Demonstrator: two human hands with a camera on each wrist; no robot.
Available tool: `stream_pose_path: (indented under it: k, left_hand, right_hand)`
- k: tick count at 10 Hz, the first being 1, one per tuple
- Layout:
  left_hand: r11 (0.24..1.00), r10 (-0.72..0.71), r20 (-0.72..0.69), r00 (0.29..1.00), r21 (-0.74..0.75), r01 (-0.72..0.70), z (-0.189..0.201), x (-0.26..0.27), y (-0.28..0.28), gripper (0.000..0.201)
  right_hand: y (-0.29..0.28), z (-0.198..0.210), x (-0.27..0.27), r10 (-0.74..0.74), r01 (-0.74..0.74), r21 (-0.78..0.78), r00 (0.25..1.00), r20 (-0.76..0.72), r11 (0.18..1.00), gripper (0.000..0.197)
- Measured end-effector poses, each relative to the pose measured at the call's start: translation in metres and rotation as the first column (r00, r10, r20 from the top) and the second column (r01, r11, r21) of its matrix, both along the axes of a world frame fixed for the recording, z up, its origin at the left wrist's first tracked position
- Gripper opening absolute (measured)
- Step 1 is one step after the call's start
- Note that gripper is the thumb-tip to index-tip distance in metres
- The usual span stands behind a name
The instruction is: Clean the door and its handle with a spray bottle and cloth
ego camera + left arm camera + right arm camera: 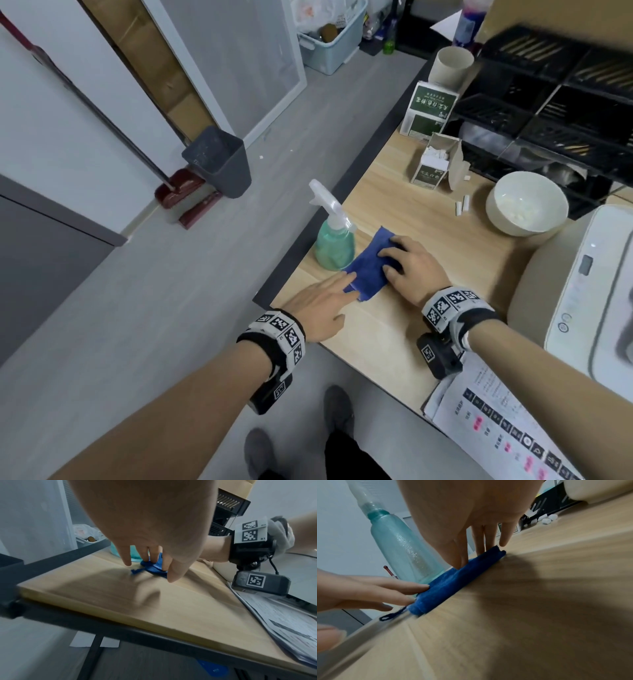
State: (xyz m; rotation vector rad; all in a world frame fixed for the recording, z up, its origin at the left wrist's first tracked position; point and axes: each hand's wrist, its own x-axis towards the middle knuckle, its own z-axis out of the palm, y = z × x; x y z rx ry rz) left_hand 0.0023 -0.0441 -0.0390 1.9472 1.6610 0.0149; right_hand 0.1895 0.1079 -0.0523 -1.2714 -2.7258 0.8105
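Cloth pickup, cleaning not yet begun.
Folded blue cloth lies on the table against the spray bottle; right hand and left hand rest straight fingers on it, gripping nothing. Next: pinch, lift, take bottle.

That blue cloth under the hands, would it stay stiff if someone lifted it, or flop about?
The blue cloth would probably flop: it looks like soft fuzzy towelling, folded flat on the table. Being thin, it likely weighs little. Its folds may fall open unless the right hand or left hand gathers them.
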Motion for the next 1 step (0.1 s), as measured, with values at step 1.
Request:
stream_pose_path:
  k: [1]
  left_hand:
    - [0.998,0.053,0.077,0.996,0.024,-0.055,-0.0007,-0.0065,-0.0153,0.053]
  right_hand:
    - [-0.0071,-0.0072,-0.0055,-0.04,0.046,0.051,0.994,-0.101,0.998,0.037]
